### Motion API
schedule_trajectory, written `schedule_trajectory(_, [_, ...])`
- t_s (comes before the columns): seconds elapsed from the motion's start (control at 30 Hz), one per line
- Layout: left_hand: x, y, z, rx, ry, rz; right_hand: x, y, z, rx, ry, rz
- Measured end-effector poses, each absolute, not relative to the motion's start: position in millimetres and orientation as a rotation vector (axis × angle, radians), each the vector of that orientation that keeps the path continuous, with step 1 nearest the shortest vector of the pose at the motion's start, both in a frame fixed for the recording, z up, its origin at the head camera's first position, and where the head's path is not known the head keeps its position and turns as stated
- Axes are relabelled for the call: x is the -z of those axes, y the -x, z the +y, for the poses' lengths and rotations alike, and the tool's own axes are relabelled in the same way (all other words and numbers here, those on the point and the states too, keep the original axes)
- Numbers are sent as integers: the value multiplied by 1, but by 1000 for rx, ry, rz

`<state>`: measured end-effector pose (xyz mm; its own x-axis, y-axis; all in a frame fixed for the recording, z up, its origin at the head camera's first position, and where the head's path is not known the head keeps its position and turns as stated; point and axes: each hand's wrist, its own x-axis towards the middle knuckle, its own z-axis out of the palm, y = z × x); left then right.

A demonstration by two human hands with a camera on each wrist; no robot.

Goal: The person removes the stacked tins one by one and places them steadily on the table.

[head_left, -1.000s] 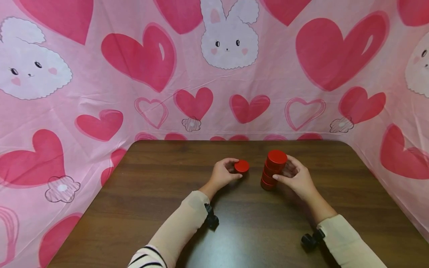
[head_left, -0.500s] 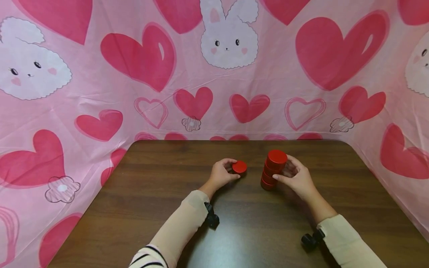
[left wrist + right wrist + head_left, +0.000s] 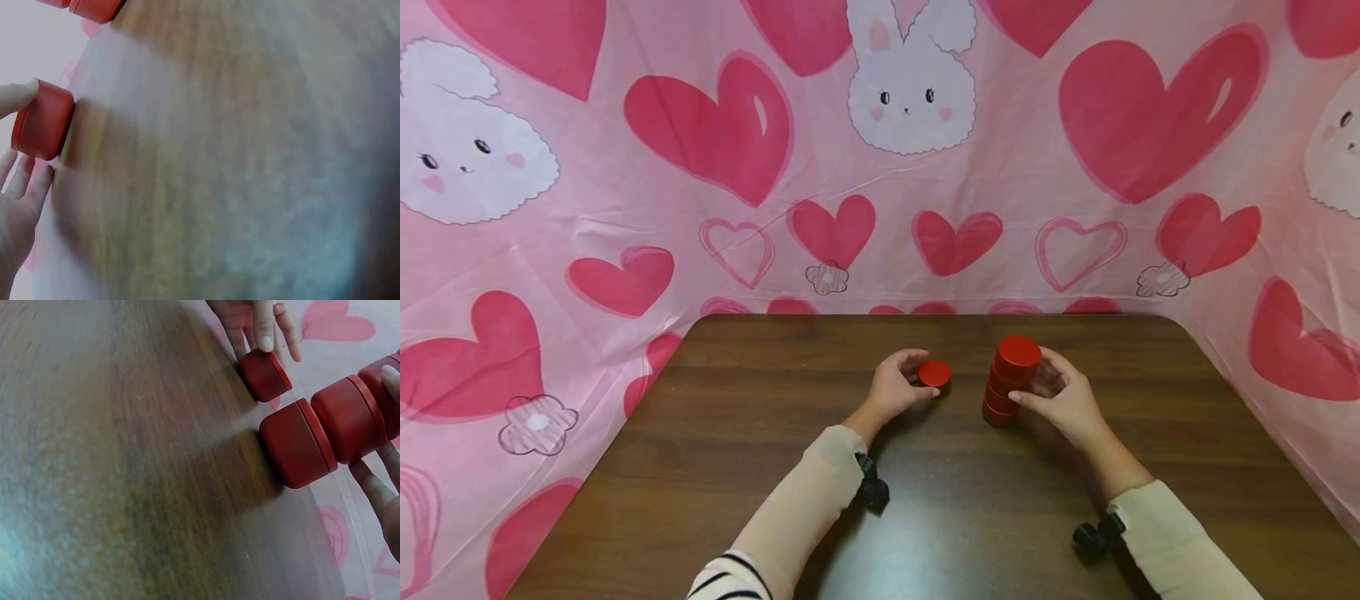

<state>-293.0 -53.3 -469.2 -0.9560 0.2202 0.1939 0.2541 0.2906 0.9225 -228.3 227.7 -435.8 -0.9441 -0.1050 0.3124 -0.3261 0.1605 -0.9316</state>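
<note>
A short round red tin with a lid (image 3: pixel 935 373) stands on the wooden table. My left hand (image 3: pixel 898 388) is around its left side. The left thumb touches the tin (image 3: pixel 45 122) in the left wrist view, while the index finger sits slightly apart from it in the head view. To the right rises a stack of several similar red tins (image 3: pixel 1018 357), one on another and a little offset. My right hand (image 3: pixel 1063 400) grips the stack from the right, thumb in front and fingers partly hidden behind. In the right wrist view, the lowest stacked tin (image 3: pixel 297 445) rests on the table.
The brown wooden table (image 3: pixel 775 383) has rounded far corners. A pink cloth (image 3: pixel 880 183) with hearts and rabbits hangs behind and at the sides. Black wrist cameras (image 3: pixel 874 493) are worn on both sleeved forearms.
My left hand has shifted the single tin slightly left, away from the stack. Its index finger has since moved off the tin's edge. The right hand and the stack stay in place.
</note>
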Motion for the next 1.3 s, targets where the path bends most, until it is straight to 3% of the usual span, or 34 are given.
schedule_trajectory(1.3, [445,281,-61,1999,523,-2214,452,227,229,-1887,-414,-2239])
